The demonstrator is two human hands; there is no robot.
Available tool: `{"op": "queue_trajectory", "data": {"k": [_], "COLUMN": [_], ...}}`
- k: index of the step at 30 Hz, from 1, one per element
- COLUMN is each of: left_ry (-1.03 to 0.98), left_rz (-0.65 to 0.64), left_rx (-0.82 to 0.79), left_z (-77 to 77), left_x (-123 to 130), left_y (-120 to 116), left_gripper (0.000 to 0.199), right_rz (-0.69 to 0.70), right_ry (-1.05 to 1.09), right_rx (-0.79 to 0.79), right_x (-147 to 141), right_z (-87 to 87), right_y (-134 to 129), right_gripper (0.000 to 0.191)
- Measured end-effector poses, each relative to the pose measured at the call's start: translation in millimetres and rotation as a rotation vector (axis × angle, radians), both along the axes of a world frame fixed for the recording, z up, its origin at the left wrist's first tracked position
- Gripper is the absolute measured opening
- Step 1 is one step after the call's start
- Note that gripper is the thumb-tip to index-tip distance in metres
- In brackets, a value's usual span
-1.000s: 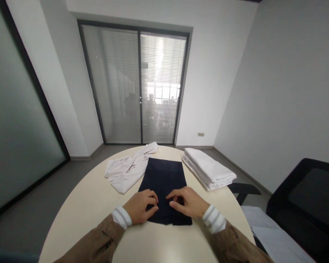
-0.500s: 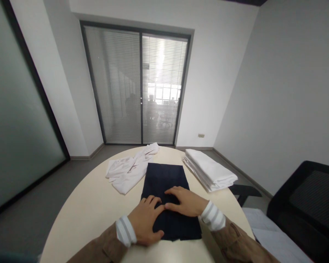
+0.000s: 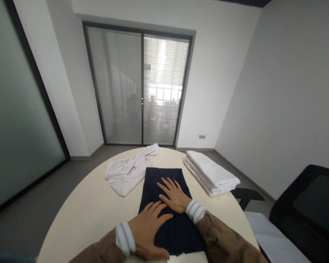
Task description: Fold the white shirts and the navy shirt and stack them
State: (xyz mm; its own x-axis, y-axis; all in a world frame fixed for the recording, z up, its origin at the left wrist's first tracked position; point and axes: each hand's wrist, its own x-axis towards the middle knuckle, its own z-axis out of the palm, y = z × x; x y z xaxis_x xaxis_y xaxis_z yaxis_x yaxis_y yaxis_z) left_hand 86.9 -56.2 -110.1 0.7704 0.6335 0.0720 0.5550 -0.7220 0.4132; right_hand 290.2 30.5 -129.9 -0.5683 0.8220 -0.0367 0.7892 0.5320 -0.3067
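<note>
A dark navy cloth [image 3: 164, 173], folded into a long rectangle, lies flat on the round cream table [image 3: 79, 215]. My left hand [image 3: 149, 228] rests on its left and near part with fingers spread and the thumb near the front edge. Farther up the cloth, my right hand [image 3: 174, 195] lies flat, fingers apart and pointing away to the left. The two hands are close together near the middle of the cloth, and neither grips it. Whether the cloth is a garment cannot be made out.
A crumpled whitish cloth [image 3: 128, 171] lies at the table's far left. At the far right sits a folded stack of white cloth [image 3: 211, 171]. A black mesh chair [image 3: 309, 204] stands to the right, with white cloth [image 3: 279, 233] beside it. Glass doors [image 3: 137, 87] are beyond.
My right hand has moved up the cloth and flattened, its fingers spreading. My left hand has shifted slightly nearer. The cloth appears slightly closer to me.
</note>
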Motion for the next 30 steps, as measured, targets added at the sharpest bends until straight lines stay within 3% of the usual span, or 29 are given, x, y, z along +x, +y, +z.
{"op": "queue_trajectory", "data": {"k": [2, 4, 7, 11, 15, 18, 22, 24, 28, 30], "left_ry": [-0.084, -0.192, -0.267, -0.082, 0.037, 0.059, 0.049, 0.033, -0.04, -0.117], "left_rz": [0.043, 0.172, 0.38, 0.541, 0.619, 0.653, 0.654, 0.656, 0.687, 0.701], "left_rx": [0.039, 0.146, 0.352, 0.392, 0.422, 0.441, 0.42, 0.407, 0.399, 0.388], "left_z": [0.9, -1.8, -15.5, -42.1, -56.7, -58.6, -60.0, -61.7, -64.7, -65.6], "left_x": [-2, -5, -12, -20, -19, -18, -20, -20, -21, -22], "left_y": [13, 35, 77, 115, 123, 121, 123, 124, 127, 130], "left_gripper": [0.056, 0.036, 0.044, 0.044, 0.041, 0.043, 0.045, 0.046, 0.046, 0.042], "right_rz": [0.009, 0.006, 0.004, 0.025, -0.114, -0.318, -0.384, -0.396, -0.578, -0.537], "right_ry": [-0.004, -0.009, -0.013, 0.035, 0.183, 0.172, 0.086, 0.104, 0.147, 0.2], "right_rx": [0.001, 0.005, 0.021, 0.058, 0.197, 0.28, 0.142, 0.147, 0.192, 0.154], "right_x": [0, 0, -1, 3, 13, 27, 45, 52, 62, 67], "right_z": [-1.1, -2.9, -4.8, -1.8, -0.5, -7.7, -19.1, -22.5, -30.0, -35.3], "right_y": [-5, -12, -22, -25, -5, 16, 34, 40, 51, 57], "right_gripper": [0.064, 0.066, 0.068, 0.065, 0.05, 0.057, 0.067, 0.061, 0.063, 0.067]}}
